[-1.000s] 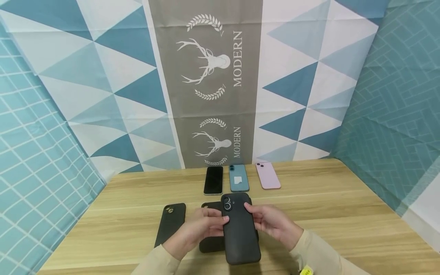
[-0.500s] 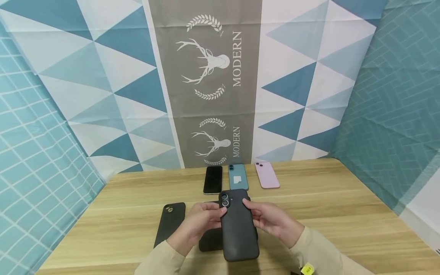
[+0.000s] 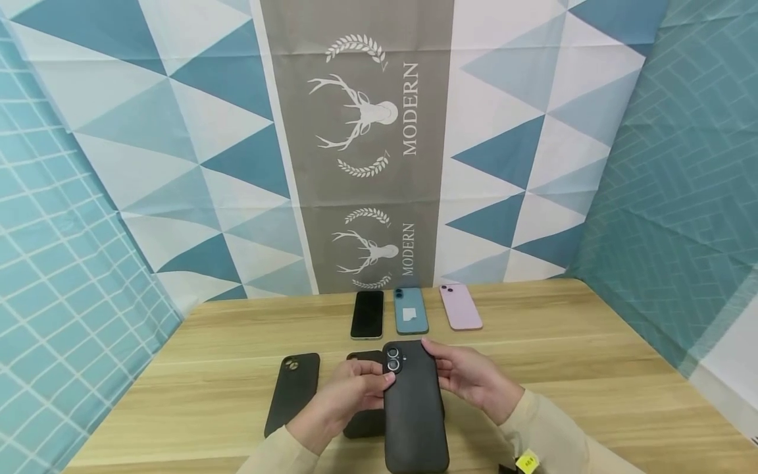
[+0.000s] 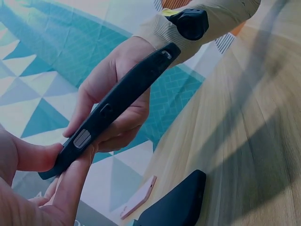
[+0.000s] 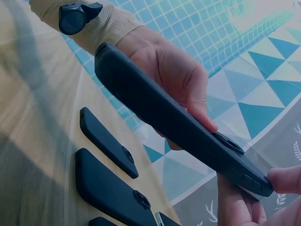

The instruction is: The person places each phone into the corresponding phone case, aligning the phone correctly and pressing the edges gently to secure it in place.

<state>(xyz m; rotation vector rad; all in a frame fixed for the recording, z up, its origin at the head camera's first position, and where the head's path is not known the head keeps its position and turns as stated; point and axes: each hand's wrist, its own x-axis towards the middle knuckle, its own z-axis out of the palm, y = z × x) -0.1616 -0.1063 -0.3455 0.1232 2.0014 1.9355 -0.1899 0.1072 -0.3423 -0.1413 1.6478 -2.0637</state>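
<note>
Both hands hold up a phone in a black case (image 3: 416, 415), its back and two ringed camera lenses facing me in the head view. My left hand (image 3: 346, 395) pinches its left edge beside the lenses, thumb on the back. My right hand (image 3: 474, 382) grips the upper right corner, with the thumb at the top edge. Seen edge-on in the left wrist view, the cased phone (image 4: 110, 110) shows its side buttons and is clear of the table. Under it, a black phone case (image 3: 365, 421) lies partly hidden on the table.
Another black phone case (image 3: 293, 392) lies to the left on the wooden table (image 3: 562, 355); a further dark case (image 4: 176, 202) shows in the left wrist view. Along the back lie a dark-screened phone (image 3: 368, 315), a blue phone (image 3: 410, 322) and a pink phone (image 3: 460, 307).
The cased phone has come slightly down and toward me. My right thumb has slid up from the back to the top corner. The left hand keeps its grip; the other phones stay put.
</note>
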